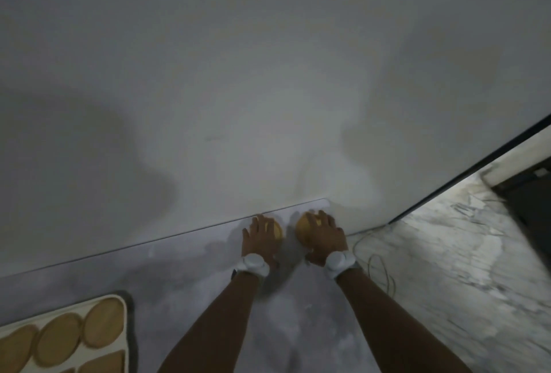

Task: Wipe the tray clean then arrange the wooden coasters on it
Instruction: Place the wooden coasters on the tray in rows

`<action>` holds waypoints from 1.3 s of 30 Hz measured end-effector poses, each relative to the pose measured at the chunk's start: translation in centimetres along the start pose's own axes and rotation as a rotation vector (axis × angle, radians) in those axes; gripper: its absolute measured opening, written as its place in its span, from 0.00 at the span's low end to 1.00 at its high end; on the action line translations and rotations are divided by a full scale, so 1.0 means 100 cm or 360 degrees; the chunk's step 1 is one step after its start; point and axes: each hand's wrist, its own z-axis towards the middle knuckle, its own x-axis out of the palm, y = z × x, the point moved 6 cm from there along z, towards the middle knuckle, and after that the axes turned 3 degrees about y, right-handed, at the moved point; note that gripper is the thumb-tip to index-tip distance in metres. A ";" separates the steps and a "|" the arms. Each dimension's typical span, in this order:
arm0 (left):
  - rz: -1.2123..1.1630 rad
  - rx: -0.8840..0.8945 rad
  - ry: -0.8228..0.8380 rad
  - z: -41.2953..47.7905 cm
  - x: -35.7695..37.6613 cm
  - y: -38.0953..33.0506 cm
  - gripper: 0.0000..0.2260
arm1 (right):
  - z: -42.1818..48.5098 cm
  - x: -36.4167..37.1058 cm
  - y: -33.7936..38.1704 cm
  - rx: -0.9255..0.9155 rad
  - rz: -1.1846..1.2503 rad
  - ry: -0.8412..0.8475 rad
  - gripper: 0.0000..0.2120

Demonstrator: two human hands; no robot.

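Observation:
A white tray (126, 340) lies at the bottom left, partly cut off by the frame, with several round wooden coasters (104, 322) laid flat on it. Two more wooden coasters lie at the far right corner of the grey table, close to the wall. My left hand (258, 240) reaches over the left coaster (278, 231), its fingers curled on top of it. My right hand (328, 237) covers the right coaster (304, 229), fingers over its far side and thumb at its near edge. Both coasters are partly hidden by my hands.
The grey table (185, 283) ends against a white wall (238, 104). To the right lies a marble-patterned floor (432, 268) with a thin cable (378, 271) beside the table's edge. A dark-edged panel (477, 160) runs diagonally at the right.

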 end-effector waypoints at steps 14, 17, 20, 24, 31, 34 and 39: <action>-0.0020 0.0061 -0.0005 0.028 0.000 0.010 0.45 | 0.029 0.004 0.009 -0.0045 -0.0049 -0.0122 0.21; -0.0022 0.0055 0.0044 0.023 0.002 0.012 0.48 | 0.024 0.002 0.009 0.0001 0.0000 -0.0202 0.19; -0.0061 0.0054 0.0104 0.011 0.000 0.015 0.50 | 0.014 -0.001 0.015 -0.0013 0.0014 -0.0183 0.20; -0.0051 0.0046 0.0091 -0.010 -0.011 0.021 0.50 | -0.003 -0.010 0.031 -0.0052 -0.0041 -0.0141 0.26; -0.0061 0.0002 0.0048 -0.069 -0.034 0.049 0.50 | -0.045 -0.033 0.079 -0.0156 0.0007 -0.0061 0.41; -0.0048 -0.0038 -0.0021 -0.105 -0.045 0.074 0.50 | -0.069 -0.042 0.111 -0.0223 0.0024 -0.0086 0.41; -0.0090 -0.0104 -0.0080 -0.150 -0.052 0.124 0.49 | -0.100 -0.049 0.164 -0.0295 -0.0003 -0.0105 0.42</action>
